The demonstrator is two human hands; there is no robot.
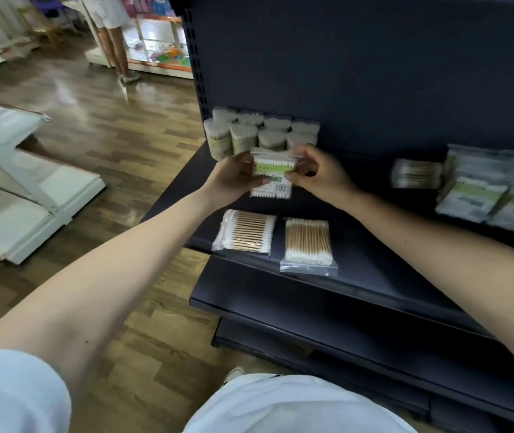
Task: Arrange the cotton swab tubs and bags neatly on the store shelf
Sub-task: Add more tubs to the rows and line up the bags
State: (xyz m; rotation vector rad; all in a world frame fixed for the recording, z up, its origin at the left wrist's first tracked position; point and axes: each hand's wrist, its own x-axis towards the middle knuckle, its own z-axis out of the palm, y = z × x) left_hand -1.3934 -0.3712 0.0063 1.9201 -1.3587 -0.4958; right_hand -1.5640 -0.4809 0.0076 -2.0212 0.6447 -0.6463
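Observation:
A bag of cotton swabs with a green label (273,173) is held above the dark shelf (374,254), gripped on its left side by my left hand (234,178) and on its right side by my right hand (318,173). Behind it, several round swab tubs (262,131) stand in two rows at the shelf's back left. Two clear bags of wooden swabs lie flat near the front edge, one on the left (248,231) and one on the right (309,243). A lone tub (416,174) lies on its side to the right.
A pile of green-labelled swab bags (493,189) leans at the shelf's right end. A lower dark shelf (343,332) juts out below. White shelving parts (15,195) lie on the wooden floor at left. A person (112,35) stands far back by a glass display counter (158,42).

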